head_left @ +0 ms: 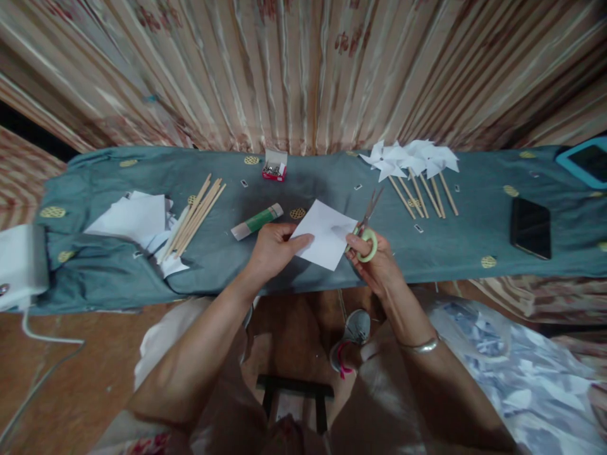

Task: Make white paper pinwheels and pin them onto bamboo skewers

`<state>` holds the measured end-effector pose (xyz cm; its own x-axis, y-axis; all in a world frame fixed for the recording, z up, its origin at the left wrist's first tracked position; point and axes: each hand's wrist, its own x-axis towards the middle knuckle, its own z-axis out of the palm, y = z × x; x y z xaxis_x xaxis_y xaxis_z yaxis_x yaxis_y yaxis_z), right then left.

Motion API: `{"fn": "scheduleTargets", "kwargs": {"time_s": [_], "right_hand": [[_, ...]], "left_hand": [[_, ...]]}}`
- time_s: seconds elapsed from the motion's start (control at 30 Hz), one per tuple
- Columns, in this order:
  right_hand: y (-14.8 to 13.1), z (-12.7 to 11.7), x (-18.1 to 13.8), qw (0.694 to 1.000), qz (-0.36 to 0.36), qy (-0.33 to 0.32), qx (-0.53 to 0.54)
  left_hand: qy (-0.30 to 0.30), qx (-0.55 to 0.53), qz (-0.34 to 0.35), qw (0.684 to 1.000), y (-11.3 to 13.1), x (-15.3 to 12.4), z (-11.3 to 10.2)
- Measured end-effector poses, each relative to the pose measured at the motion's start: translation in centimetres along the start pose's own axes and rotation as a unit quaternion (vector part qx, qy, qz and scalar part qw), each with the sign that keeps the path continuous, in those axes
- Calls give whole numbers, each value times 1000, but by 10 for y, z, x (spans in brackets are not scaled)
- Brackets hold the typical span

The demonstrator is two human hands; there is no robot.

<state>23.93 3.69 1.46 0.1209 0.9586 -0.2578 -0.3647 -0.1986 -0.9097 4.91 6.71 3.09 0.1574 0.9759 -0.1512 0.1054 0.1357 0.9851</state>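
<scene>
My left hand (pixel 277 246) pinches the left corner of a white square sheet of paper (pixel 322 234) between thumb and fingers, above the cloth. At the sheet's right corner, my right hand (pixel 374 262) is closed around scissors (pixel 367 237) with pale green handles. Their blades point away from me, beside the paper and slightly parted. A green and white glue stick (pixel 258 221) lies just beyond my left hand. Farther back stands a small red box (pixel 274 167), its lid up and small metal pins inside.
Paper pinwheels (pixel 412 158) on sticks lie at the back right. Wooden sticks (pixel 196 218) rest beside white paper sheets (pixel 130 218) on the left. A phone (pixel 530 228), a blue-framed device (pixel 588 163) and a white box with a cord (pixel 21 265) flank the teal cloth (pixel 455 253).
</scene>
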Motion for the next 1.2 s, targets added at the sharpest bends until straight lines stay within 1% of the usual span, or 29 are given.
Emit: {"fn": "scheduleTargets", "kwargs": {"time_s": [0.1, 0.3, 0.4, 0.47, 0.53, 0.6, 0.67, 0.77, 0.93, 1.2], "right_hand": [[-1, 4, 2, 1000, 1, 6, -7], [0, 12, 6, 1000, -12, 4, 1], [2, 14, 8, 999, -29, -10, -18], [2, 14, 6, 998, -35, -46, -39], [1, 14, 1, 991, -24, -112, -75], [0, 15, -6, 976, 6, -187, -114], [0, 18, -14, 959, 27, -242, -142], [4, 24, -23, 940, 49, -298, -158], [12, 29, -27, 928, 71, -329, -160], [18, 30, -24, 925, 108, -334, -143]], "left_hand": [[10, -21, -11, 1000, -4, -4, 4], [68, -140, -37, 987, -10, -8, 15], [81, -198, -35, 976, -7, -6, 11], [101, -206, -19, 973, -4, -2, 3], [135, -183, 3, 974, -1, 1, -7], [170, -160, 26, 972, 1, 3, -18], [191, -148, 42, 969, 3, 3, -27], [209, -141, 52, 966, 5, 2, -34], [206, -144, 52, 967, 6, -2, -34], [201, -144, 54, 967, 2, -1, -33]]}}
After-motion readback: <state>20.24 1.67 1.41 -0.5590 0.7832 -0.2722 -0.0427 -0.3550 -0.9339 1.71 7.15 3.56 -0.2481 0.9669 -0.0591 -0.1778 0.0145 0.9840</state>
